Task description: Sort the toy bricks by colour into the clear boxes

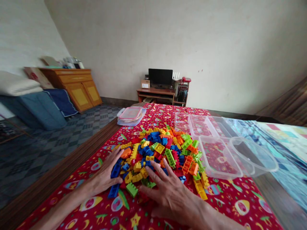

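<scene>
A wide heap of toy building bricks [159, 148] in red, yellow, blue, green and orange lies on a red patterned tablecloth [91, 204]. At the heap's left edge is my left hand [105, 174], its fingers and thumb apart beside long blue bricks [115, 171]. My right hand [168, 191] is spread palm down over the near side of the heap, fingers stretched toward yellow and blue bricks. Neither hand has a brick visibly gripped, though the right palm hides what lies beneath. A green brick [131, 189] sits between the two hands.
Clear plastic containers [220, 174] stand right of the heap, one of them round [271, 164]. Stacked lids [130, 115] lie at the table's far left. Beyond are a desk with a monitor [160, 77] and a wooden cabinet [76, 86]. A blue patterned cloth [285, 185] covers the right side.
</scene>
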A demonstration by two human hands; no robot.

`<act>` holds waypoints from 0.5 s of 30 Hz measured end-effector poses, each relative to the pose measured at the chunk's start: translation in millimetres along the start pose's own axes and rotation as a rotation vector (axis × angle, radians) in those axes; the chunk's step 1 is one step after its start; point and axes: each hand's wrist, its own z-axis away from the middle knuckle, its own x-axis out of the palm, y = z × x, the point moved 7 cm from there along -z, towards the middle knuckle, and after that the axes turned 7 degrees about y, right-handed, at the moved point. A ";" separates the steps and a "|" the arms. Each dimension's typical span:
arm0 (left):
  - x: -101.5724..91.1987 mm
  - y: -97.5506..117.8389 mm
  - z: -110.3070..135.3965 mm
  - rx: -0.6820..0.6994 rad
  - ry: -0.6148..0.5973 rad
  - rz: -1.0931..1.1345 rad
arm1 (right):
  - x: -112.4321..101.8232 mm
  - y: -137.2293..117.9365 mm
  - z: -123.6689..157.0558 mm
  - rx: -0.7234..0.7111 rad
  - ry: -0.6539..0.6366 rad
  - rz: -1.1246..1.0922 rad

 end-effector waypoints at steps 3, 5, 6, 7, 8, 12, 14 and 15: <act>13.7 17.4 3.3 0.028 -0.004 0.104 | 9.9 2.2 -1.5 -0.011 -0.011 0.041; 20.3 34.5 -4.2 0.071 -0.012 0.125 | 12.0 12.4 -2.5 0.032 0.019 0.080; 21.8 41.3 -10.3 0.084 0.001 0.115 | 12.3 18.7 -2.9 0.062 0.036 0.096; 21.9 46.2 -17.8 0.089 0.025 0.095 | 12.3 24.8 -3.5 0.089 0.052 0.108; 21.3 49.1 -26.4 0.085 0.051 0.072 | 12.5 30.1 -4.5 0.107 0.065 0.117; 22.1 50.3 -66.9 0.097 0.042 0.066 | 9.4 47.9 -14.7 0.166 0.142 0.182; 23.1 47.8 -87.2 0.109 0.016 0.096 | 4.1 57.3 -23.8 0.216 0.187 0.226; 23.3 46.1 -96.6 0.110 0.008 0.104 | 0.7 62.0 -28.7 0.241 0.207 0.244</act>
